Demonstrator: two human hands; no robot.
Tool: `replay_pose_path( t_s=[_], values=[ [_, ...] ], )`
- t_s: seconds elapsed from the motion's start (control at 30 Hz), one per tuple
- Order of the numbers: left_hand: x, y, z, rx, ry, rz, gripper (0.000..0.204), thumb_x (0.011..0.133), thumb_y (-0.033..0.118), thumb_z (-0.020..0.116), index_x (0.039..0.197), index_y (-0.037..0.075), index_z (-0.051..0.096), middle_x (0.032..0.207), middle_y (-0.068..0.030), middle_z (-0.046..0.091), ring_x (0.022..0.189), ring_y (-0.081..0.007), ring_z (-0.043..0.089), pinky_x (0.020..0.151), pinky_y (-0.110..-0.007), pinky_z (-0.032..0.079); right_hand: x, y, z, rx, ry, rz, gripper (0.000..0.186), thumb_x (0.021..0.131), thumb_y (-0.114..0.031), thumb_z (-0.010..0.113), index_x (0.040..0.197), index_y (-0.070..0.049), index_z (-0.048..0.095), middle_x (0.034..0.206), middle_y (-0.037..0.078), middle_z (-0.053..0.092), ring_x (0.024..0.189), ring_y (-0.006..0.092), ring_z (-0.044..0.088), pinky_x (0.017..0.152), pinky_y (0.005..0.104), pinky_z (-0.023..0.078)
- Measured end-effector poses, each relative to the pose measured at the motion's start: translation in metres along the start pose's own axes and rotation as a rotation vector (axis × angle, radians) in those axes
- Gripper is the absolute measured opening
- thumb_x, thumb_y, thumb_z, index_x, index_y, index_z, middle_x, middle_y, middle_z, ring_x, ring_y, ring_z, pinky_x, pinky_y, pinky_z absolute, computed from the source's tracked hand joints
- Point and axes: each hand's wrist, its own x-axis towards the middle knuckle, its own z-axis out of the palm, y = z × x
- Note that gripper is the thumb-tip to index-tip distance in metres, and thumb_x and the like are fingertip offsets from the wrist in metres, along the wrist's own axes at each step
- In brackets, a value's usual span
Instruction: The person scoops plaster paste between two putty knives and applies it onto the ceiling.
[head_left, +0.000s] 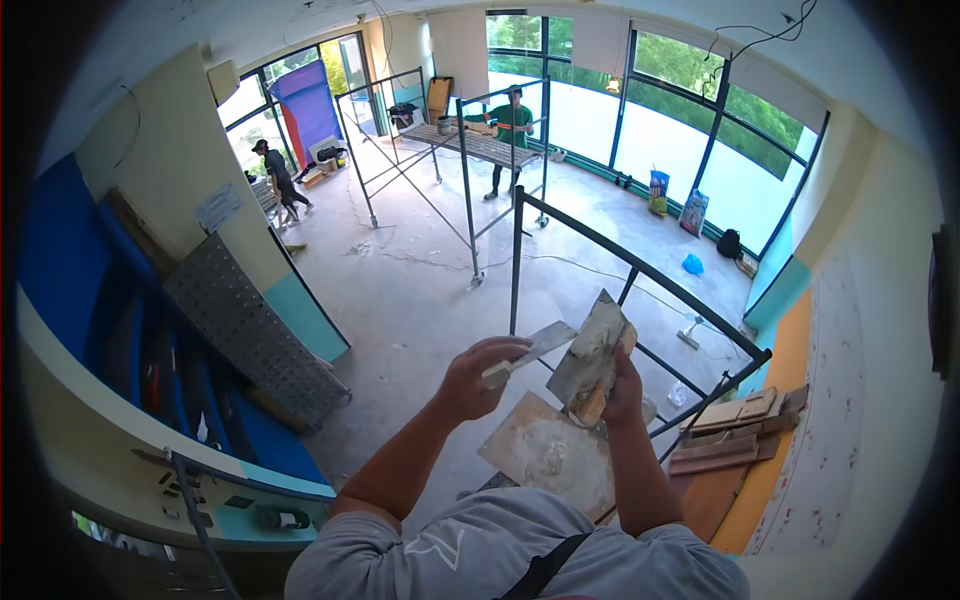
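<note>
A person in green [519,118] stands beside a wheeled scaffold [480,148].

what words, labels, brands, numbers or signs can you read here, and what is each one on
No text can be read.
Wall sheet: too blurred to read.
Blue bag and patterned bag by the windows: printing too small to read.
Grey shirt: a white outline mark, no legible word.
Putty knife and trowel: no lettering visible.

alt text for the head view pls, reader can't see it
A person's left grip holds a narrow flat-bladed tool near a wider smeared plate in the right grip, above a stained board. Beyond are a scaffold platform, a person in green beside it, and a person in dark clothes farther left.
</note>
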Motion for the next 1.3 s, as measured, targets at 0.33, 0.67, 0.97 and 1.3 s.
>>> replay_pose_path(
  t_s=[0.33, 0.67, 0.97, 1.3],
  values=[
    [-0.046, 0.013, -0.026, 0.522, -0.166, 0.18, 0.047, 0.07, 0.009, 0.074, 0.116, 0.011, 0.063, 0.119, -0.0117, 0.06, 0.113, -0.0311, 0.057, 0.102, -0.044, 0.041, 0.007, 0.05, 0.03, -0.053, 0.073, 0.112, 0.043, 0.096, -0.03, 0.05, 0.127, -0.001, 0.047, 0.119, 0.017, 0.059, 0.108, 0.0332, 0.059, 0.096, 0.0484, 0.046],
    [-0.197, 0.058, -0.152, 0.796, 0.092, -0.076, 0.046, 0.069, -0.001, 0.067, 0.113, 0.011, 0.064, 0.117, -0.0133, 0.06, 0.111, -0.0325, 0.057, 0.1, -0.047, 0.041, -0.003, 0.213, 0.08, -0.179, 0.007, 0.451, 0.045, 0.096, -0.029, 0.052, 0.127, 0.002, 0.045, 0.121, 0.018, 0.057, 0.106, 0.0329, 0.059, 0.094, 0.0474, 0.047],
    [-0.429, 0.173, -0.267, 1.019, 0.55, -0.581, 0.036, 0.082, 0.004, 0.061, 0.118, 0.008, 0.059, 0.114, -0.0158, 0.061, 0.106, -0.0328, 0.058, 0.091, -0.042, 0.046, -0.083, 0.412, 0.173, -0.137, -0.372, 0.927, 0.045, 0.096, -0.035, 0.045, 0.129, -0.004, 0.047, 0.118, 0.015, 0.058, 0.106, 0.0319, 0.058, 0.093, 0.0465, 0.046],
    [-0.537, 0.319, -0.277, -0.132, 1.629, -0.808, 0.061, 0.089, 0.039, 0.064, 0.133, 0.001, 0.045, 0.118, -0.0157, 0.058, 0.102, -0.0177, 0.059, 0.086, -0.033, 0.048, -0.214, 0.604, 0.189, -0.157, -0.657, 1.556, 0.047, 0.097, -0.03, 0.044, 0.135, -0.003, 0.042, 0.13, 0.016, 0.052, 0.117, 0.0341, 0.051, 0.101, 0.0468, 0.04]
  ],
)
